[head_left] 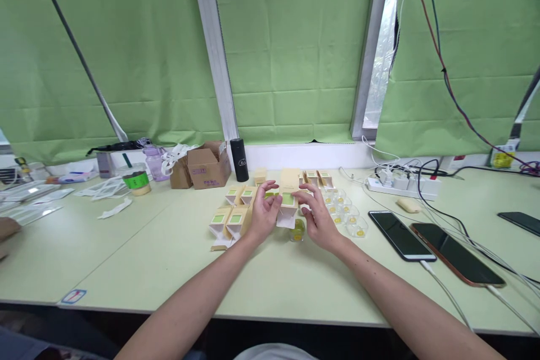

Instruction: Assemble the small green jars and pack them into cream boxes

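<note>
A small cream cardboard box (289, 180) with a green square on it is held upright between my hands, its white lower flaps spread apart. My left hand (265, 215) grips its left side with thumb and fingers. On the other side, the fingertips of my right hand (317, 218) press near the green square. Just below the box, a small clear container with green and yellow inside (297, 230) rests on the table. To the left stand several similar boxes (228, 220). Several clear containers with yellow centres (348, 215) lie to the right of my right hand.
More cream boxes (318, 179) stand behind my right hand. Farther back are a brown carton (209, 167) and a black bottle (239, 160). Phones (402, 235) with cables and a power strip (405, 184) lie right. A tape roll (137, 183) and another person's hand (7, 229) are left.
</note>
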The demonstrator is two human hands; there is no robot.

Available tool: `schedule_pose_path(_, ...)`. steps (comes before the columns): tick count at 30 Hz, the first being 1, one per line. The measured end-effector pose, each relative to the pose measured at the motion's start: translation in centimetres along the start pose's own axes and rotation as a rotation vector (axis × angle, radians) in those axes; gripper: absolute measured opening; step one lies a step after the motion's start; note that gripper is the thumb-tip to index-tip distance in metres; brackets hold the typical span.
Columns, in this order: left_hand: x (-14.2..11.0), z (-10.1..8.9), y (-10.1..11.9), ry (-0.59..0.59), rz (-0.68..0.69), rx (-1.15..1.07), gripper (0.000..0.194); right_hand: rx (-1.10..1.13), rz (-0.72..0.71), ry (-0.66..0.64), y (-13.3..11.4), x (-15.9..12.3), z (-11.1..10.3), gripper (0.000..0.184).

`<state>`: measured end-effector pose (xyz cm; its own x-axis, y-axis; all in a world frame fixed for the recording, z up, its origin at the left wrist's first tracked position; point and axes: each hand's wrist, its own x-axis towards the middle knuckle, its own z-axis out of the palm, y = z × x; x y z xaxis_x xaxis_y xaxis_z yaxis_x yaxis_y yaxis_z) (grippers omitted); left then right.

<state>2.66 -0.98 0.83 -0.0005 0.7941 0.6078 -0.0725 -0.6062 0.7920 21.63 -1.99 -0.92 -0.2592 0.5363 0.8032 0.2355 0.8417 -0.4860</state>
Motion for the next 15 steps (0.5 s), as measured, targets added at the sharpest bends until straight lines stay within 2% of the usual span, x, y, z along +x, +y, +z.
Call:
schedule_pose_path(3, -0.2, 0.0, 0.2, -0.021, 0.01, 0.004, 0.06, 0.035, 0.023, 0.03, 0.0, 0.1, 0.1, 0.04)
schedule_pose_path(7, -0.5, -0.5, 0.3, -0.124, 0.003, -0.008, 0.052, 0.152, 0.094, 0.064, 0.2, 0.1, 0.1, 0.036)
schedule_pose_path(11, -0.6, -1.0, 0.3, -0.198, 0.085, -0.002, 0.045, 0.229, 0.158, 0.082, 0.2, 0.2, 0.0, 0.033)
schedule_pose_path(15, -0.5, -1.1, 0.2, -0.217, 0.113, 0.035, 0.046, 0.237, 0.149, 0.074, 0.2, 0.2, -0.2, 0.038)
